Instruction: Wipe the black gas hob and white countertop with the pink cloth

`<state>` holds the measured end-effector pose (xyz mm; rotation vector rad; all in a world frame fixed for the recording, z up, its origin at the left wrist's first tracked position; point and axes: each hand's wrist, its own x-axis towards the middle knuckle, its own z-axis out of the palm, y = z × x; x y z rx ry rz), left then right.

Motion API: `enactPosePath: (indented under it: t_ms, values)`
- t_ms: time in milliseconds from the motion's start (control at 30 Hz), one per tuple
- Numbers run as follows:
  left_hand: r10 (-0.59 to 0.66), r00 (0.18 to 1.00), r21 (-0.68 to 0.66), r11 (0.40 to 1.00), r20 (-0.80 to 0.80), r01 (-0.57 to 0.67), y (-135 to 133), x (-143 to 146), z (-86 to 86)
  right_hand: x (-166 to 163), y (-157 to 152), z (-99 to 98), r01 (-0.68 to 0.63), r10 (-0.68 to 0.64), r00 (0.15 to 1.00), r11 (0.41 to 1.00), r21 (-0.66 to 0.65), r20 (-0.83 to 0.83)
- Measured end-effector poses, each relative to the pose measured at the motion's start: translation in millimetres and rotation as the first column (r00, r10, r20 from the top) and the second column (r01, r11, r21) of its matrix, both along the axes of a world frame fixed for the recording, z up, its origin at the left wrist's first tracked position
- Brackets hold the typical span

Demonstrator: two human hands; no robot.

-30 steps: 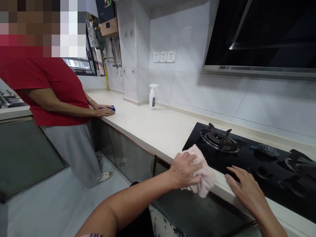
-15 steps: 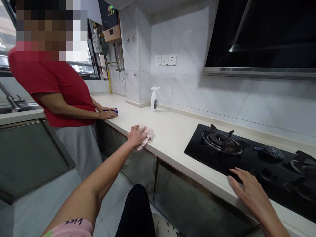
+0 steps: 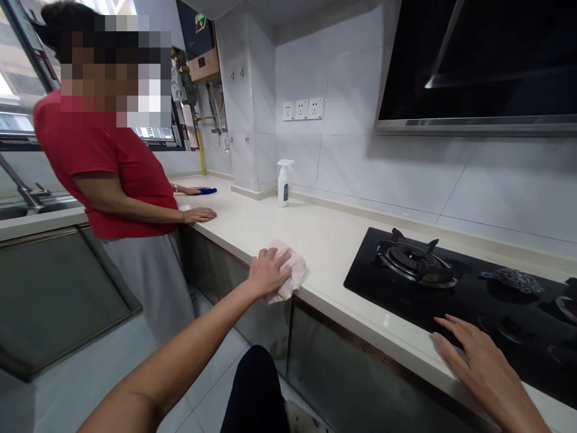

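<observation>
My left hand (image 3: 269, 273) presses a pale pink cloth (image 3: 295, 270) onto the front edge of the white countertop (image 3: 324, 252), with part of the cloth hanging over the edge. The fingers are bent over the cloth and hide some of it. At the right, my right hand (image 3: 484, 358) holds nothing; its fingers are spread at the front edge of the black gas stove (image 3: 374, 270). A mesh scrubber (image 3: 518, 280) lies on the stove between the burners.
A white spray bottle (image 3: 283, 185) stands by the wall. At the left, a person in a red shirt (image 3: 130, 180) leans on the counter, one hand on a blue cloth (image 3: 207, 191). The range hood (image 3: 478, 125) hangs above the stove.
My left hand has slid the pink cloth right and nearer along the counter edge. The other person's hand with the blue cloth has moved farther back, apart from their other hand.
</observation>
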<state>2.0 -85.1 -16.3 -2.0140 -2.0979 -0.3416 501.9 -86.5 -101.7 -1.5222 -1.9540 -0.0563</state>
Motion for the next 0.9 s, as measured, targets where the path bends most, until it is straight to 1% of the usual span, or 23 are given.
enactPosePath:
  t_ms: [100,267,333,433,533,633,733,800,900]
  values:
    - [0.030,0.999,-0.086,0.996,0.017,-0.029,19,-11,10.9,1,-5,-0.3,-0.016,0.016,1.000,1.000,-0.001,0.011]
    - [0.055,0.998,-0.143,0.988,-0.032,-0.059,70,-24,22.9,8,-4,-8.9,-0.013,0.013,0.999,1.000,0.010,0.039]
    - [0.066,0.997,-0.170,0.983,-0.038,-0.071,91,-26,24.9,15,1,-14.3,-0.022,0.022,0.999,1.000,0.006,0.049]
    - [0.076,0.996,-0.172,0.982,-0.050,-0.084,121,-26,27.5,21,5,-18.8,-0.029,0.030,0.997,1.000,-0.012,0.074]
    - [0.096,0.995,-0.199,0.975,0.003,-0.094,149,-21,31.6,11,-3,-13.1,0.007,-0.008,0.997,1.000,0.018,0.077]
    - [0.125,0.990,-0.248,0.963,0.066,-0.105,180,-4,35.6,-8,-15,0.2,0.036,-0.042,0.996,0.997,0.066,0.080]
    - [0.114,0.990,-0.262,0.961,0.086,-0.088,208,29,36.0,-19,-19,10.8,0.032,-0.041,0.992,0.996,0.077,0.115]
    - [0.071,0.993,-0.261,0.964,0.097,-0.043,222,57,34.0,-20,-19,13.7,0.021,-0.033,0.990,0.996,0.086,0.138]
    - [-0.049,0.993,-0.260,0.963,0.107,0.076,231,101,29.2,-20,-17,14.3,0.033,-0.047,0.988,0.994,0.102,0.145]
